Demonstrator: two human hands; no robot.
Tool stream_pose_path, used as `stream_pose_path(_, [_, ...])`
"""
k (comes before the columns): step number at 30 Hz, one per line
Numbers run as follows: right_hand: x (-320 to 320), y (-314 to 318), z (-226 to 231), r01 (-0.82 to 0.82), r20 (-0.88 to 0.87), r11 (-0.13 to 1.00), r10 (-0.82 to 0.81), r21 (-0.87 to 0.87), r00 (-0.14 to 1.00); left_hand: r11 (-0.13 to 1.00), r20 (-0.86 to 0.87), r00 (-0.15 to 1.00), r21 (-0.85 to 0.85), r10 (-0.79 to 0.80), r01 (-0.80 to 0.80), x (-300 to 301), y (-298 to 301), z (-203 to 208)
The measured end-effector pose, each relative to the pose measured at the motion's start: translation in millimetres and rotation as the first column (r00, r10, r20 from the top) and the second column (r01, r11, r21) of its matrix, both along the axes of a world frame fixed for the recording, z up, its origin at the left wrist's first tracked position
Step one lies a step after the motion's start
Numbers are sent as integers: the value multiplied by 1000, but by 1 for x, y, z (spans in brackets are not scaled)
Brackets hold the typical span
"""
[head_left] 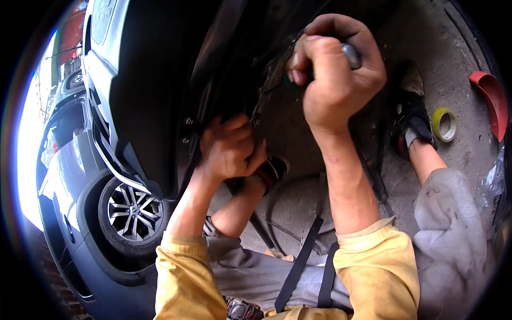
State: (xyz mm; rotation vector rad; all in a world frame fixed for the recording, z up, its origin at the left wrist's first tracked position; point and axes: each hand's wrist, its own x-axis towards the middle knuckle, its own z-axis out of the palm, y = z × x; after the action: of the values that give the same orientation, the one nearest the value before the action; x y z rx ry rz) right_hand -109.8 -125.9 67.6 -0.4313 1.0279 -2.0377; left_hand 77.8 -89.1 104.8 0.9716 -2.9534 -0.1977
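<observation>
My right hand [344, 74] is closed in a fist around a tool with a rounded grey end [351, 56]. It is raised beside the edge of a dark vehicle part [154, 80]; the tool's working end is hidden. Lower and to the left, my left hand [229, 146] is against that dark part with its fingers curled. The fingertips are in shadow, so what they hold cannot be made out. Small bolts [186, 130] show on the dark surface just left of this hand.
A grey car with a spoked wheel [135, 213] stands at the left. On the concrete floor at the right lie a yellow tape roll [444, 125], a red curved piece [492, 104] and clear plastic [492, 181]. Black straps [301, 264] cross my lap; cables lie between my legs.
</observation>
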Motion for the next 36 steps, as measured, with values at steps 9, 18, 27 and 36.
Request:
stream_pose_path(9, [-5,8,10,-72,169,987,96,-143,981,1000,8,1000,4,3,-3,-2,2,3])
stream_pose_path(18, [-4,7,-2,-38,140,996,48,-76,989,999,-15,999,18,30,-30,4,4,-3])
stream_pose_path(27, [-3,2,1,-79,209,996,86,-42,974,999,-65,997,0,43,-43,6,8,-4])
stream_pose_path(36, [-10,-4,-4,-60,233,998,65,-29,970,1000,-33,999,10,12,-12,7,3,-7])
